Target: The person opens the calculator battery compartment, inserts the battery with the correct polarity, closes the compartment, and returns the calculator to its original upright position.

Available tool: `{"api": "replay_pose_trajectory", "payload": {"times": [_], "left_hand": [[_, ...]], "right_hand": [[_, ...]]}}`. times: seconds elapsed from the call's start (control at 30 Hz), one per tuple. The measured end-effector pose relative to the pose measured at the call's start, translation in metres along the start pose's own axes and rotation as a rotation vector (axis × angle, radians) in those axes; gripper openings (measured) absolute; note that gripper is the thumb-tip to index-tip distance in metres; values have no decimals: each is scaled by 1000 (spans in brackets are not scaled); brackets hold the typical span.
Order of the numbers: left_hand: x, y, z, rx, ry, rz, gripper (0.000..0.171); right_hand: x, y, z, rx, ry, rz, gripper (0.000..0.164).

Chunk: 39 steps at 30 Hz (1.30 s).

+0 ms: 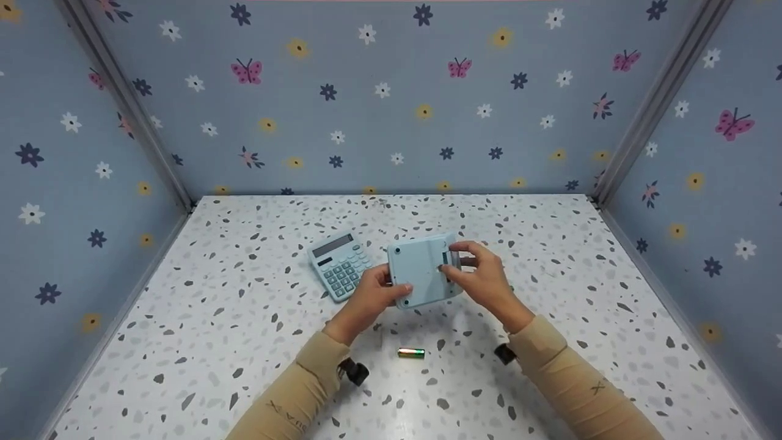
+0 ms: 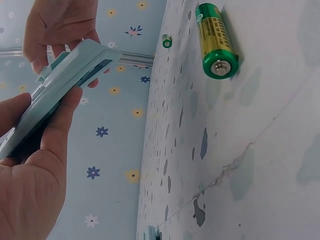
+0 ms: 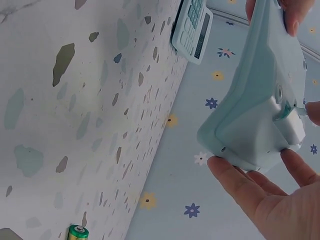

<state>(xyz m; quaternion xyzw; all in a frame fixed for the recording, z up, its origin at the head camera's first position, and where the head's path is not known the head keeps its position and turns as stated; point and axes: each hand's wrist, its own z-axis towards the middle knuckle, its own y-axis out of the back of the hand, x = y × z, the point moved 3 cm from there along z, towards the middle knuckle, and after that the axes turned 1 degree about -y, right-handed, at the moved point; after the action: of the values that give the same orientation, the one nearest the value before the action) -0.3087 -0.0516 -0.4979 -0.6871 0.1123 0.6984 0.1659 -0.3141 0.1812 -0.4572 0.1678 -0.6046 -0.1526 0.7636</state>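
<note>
A light blue calculator (image 1: 421, 269) is held off the table with its back facing up. My left hand (image 1: 376, 293) grips its left side, thumb on the back. At the opposite edge, my right hand (image 1: 486, 278) pinches a small battery cover (image 3: 292, 125), which stands partly raised from the back in the right wrist view. A dark slot shows beside it. Below the hands, a green and gold battery (image 1: 411, 352) lies on the table. Farther off in the left wrist view lies a second battery (image 2: 167, 41). The calculator's keys are hidden from the head view.
Another light blue calculator (image 1: 339, 266) lies face up on the speckled table (image 1: 244, 342), just left of the held one. Blue flowered panels (image 1: 391, 122) stand behind the table and along both sides.
</note>
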Motion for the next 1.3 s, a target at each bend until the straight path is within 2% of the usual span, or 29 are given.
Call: {"api": "replay_pose_trajectory", "payload": {"times": [0.17, 0.43, 0.73, 1.07, 1.3], "left_hand": [[-1, 1, 1, -2, 0, -33, 50], [-2, 3, 1, -42, 29, -40, 48], [-1, 4, 0, -55, 35, -70, 48], [-1, 3, 0, -43, 20, -76, 49], [-2, 2, -1, -38, 24, -67, 49]], "right_hand": [[1, 0, -1, 16, 50, 10, 47], [1, 1, -2, 24, 74, 15, 38], [-1, 3, -3, 74, 144, 40, 43], [5, 2, -7, -19, 256, -61, 39], [6, -2, -9, -31, 314, -71, 35]]}}
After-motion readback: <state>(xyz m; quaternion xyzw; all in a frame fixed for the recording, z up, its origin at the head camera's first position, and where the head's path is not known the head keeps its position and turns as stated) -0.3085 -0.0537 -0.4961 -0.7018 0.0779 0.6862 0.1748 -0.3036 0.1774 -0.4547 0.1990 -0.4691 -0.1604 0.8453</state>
